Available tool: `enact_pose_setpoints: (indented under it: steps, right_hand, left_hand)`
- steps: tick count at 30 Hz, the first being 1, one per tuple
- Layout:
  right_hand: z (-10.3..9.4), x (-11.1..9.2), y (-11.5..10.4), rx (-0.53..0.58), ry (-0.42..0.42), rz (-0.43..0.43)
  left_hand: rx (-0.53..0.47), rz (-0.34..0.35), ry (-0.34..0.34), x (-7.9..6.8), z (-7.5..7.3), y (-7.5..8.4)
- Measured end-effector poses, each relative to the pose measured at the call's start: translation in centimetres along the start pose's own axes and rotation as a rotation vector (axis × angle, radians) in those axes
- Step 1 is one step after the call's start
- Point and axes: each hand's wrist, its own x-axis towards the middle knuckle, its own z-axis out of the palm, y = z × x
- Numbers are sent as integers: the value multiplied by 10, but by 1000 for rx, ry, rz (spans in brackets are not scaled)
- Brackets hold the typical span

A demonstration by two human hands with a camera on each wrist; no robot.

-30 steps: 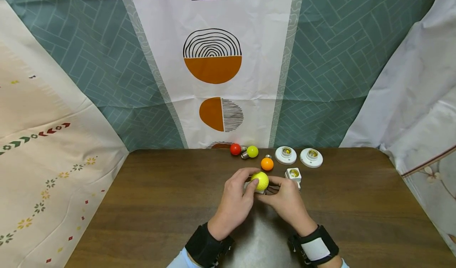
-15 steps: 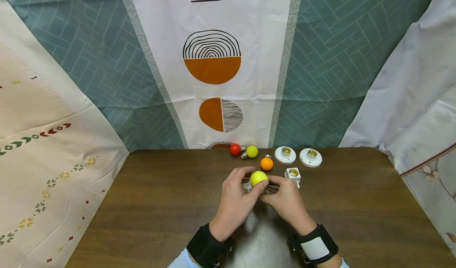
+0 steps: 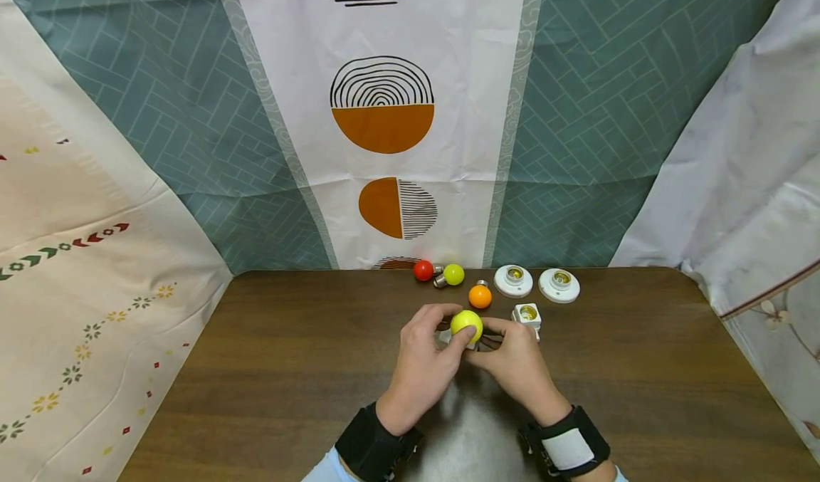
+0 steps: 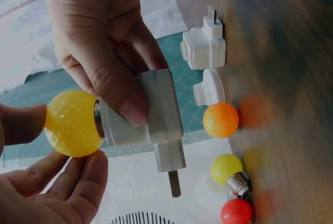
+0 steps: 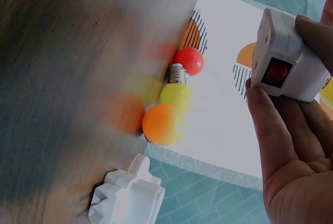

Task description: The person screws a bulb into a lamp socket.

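Note:
In the head view my left hand (image 3: 419, 364) has its thumb and fingers round a round yellow bulb (image 3: 466, 326). My right hand (image 3: 519, 368) grips a white plug-in lamp socket (image 4: 165, 104) from the side, thumb against its neck. The left wrist view shows the bulb's faceted globe (image 4: 74, 124) at the socket's mouth, with a narrow band of metal base visible between them. A flat metal prong (image 4: 174, 183) sticks out of the socket's plug end. On the socket's side, a red switch (image 5: 277, 72) appears in the right wrist view.
Beyond the hands on the wooden table (image 3: 288, 368) lie an orange bulb (image 3: 480, 296), a yellow-green bulb (image 3: 454, 274) and a red bulb (image 3: 423, 270). To their right are two round white lampholders (image 3: 513, 280) and another white plug-in socket (image 3: 527, 315). Fabric hangs behind the table.
My left thumb has shifted rightward across the yellow bulb from its place a second ago. The bulb has moved only slightly; my right hand stays almost still on the socket.

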Motion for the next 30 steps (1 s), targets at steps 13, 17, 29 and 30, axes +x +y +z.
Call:
enact_pose_setpoints:
  steps: [13, 17, 29, 30]
  right_hand:
    - [-1, 1, 1, 3, -21, -31]
    - [-2, 0, 0, -13, -24, -32]
    - [-2, 1, -1, -4, -18, 2]
    - [-2, 1, -1, -9, -16, 4]
  left_hand:
    - [-8, 37, -140, 2, -4, 0]
    - [-13, 48, -169, 3, -5, 1]
    - [-26, -9, -108, 4, -4, 0]
    - [-20, -23, -93, 4, -4, 1]
